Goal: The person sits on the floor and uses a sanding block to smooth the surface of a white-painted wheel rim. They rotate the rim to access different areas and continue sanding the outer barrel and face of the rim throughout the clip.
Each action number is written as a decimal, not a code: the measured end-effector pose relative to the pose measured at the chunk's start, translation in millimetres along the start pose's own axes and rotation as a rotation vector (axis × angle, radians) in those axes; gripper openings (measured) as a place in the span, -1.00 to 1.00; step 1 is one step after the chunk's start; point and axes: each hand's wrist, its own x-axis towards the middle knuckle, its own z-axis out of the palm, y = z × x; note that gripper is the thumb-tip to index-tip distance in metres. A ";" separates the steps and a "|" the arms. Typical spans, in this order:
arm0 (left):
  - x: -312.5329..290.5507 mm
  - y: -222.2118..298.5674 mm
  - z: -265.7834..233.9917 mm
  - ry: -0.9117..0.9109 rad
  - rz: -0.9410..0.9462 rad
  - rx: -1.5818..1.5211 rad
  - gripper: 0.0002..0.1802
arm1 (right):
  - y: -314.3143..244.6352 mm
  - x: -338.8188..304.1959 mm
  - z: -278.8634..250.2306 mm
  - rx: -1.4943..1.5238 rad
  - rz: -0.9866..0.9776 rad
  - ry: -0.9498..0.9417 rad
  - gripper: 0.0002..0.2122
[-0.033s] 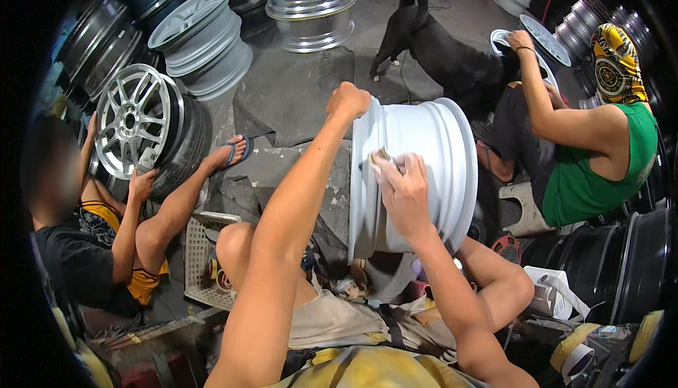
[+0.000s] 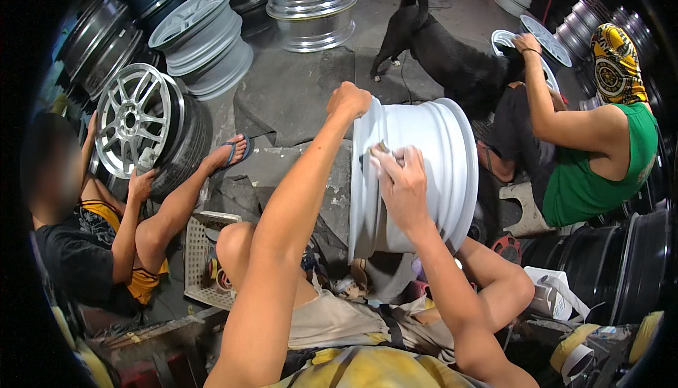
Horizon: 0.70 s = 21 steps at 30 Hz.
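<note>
A pale grey-white wheel rim lies on its side between my knees, its barrel facing up. My left hand is closed over the far left edge of this rim, its fingertips hidden behind the lip. Pinched in my right hand is a small, dark, folded piece that looks like sandpaper. It is pressed to the barrel near the left flange. Whitish dust coats the right fingers.
To the left, a person holds a silver spoked wheel. A person in a green top works on another rim at right. A black dog stands ahead. Stacked rims line the back. A beige plastic basket sits by my left knee.
My right hand and the sandpaper-like piece have shifted slightly away from me and to the left along the barrel. My left hand stays on the rim edge.
</note>
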 end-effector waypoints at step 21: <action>2.9 -5.3 -3.3 0.044 0.010 -0.009 -0.52 | -14.2 5.2 7.8 -0.062 0.054 0.054 -0.82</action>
